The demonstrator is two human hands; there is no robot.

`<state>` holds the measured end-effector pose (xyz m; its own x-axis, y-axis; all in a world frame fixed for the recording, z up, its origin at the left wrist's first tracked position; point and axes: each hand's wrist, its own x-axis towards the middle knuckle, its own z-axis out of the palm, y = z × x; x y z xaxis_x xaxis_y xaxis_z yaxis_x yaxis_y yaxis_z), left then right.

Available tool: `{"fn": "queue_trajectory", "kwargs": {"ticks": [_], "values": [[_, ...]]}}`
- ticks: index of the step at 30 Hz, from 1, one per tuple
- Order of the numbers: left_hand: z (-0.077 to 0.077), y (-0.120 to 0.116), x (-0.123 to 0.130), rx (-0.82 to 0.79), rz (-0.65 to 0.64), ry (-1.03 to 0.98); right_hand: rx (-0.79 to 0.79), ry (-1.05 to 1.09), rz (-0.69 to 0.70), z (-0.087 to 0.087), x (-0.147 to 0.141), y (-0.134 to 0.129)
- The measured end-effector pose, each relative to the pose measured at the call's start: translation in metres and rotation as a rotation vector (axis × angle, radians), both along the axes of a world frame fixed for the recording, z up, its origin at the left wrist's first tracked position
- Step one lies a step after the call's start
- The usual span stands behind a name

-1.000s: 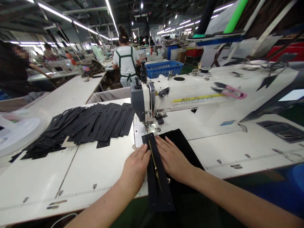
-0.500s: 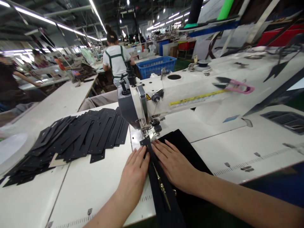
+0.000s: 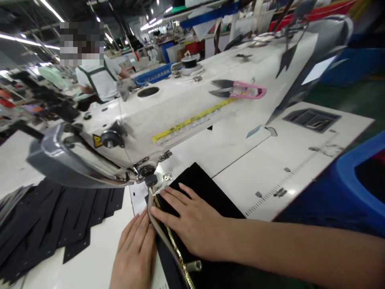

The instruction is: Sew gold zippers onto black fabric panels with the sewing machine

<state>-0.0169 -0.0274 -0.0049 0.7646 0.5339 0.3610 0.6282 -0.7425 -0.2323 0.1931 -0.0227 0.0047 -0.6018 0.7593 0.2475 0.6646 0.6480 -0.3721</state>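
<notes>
Both bare hands lie palm down at the near side of a white sewing machine (image 3: 180, 100), just short of its needle area. The left hand (image 3: 135, 251) has its fingers close together and stretched out flat. Its grip is not closed round anything: the fingertips rest by the left edge of a dark strip (image 3: 166, 261), and whether the thumb pinches that edge I cannot tell. The right hand (image 3: 200, 224) has a wider grip, fingers a little apart and straight, pressed on black fabric (image 3: 195, 184) that spreads under it to the right. Its thumb reaches left across a gold zip (image 3: 174, 244) to a brownish band (image 3: 162, 233) beside the strip.

Strip, zip and band run from the needle area towards the near edge, between the two hands. A metal cylinder (image 3: 193, 265) lies against the zip, near and left of the right wrist.

On the tabletop (image 3: 99, 261), a pile of dark pieces (image 3: 60, 224) spreads to the left. Pink-handled snips (image 3: 240, 89) rest on the machine's arm, above a yellow tape (image 3: 192, 120). A blue bin (image 3: 345, 176) stands at the right; a person in a white top (image 3: 100, 78) is at the far left.
</notes>
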Motion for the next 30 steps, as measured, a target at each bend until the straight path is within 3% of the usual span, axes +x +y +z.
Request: {"fn": "queue_trajectory", "kwargs": {"ticks": [15, 27, 30], "values": [[0.009, 0.002, 0.008, -0.026, 0.009, 0.081, 0.079, 0.032, -0.023, -0.004, 0.001, 0.001], [0.007, -0.015, 0.023, -0.091, 0.205, -0.153, 0.149, -0.08, 0.05, -0.009, -0.001, -0.003], [0.005, -0.015, 0.022, -0.09, 0.183, -0.132, 0.194, -0.099, 0.053, -0.01, -0.001, -0.003]]}}
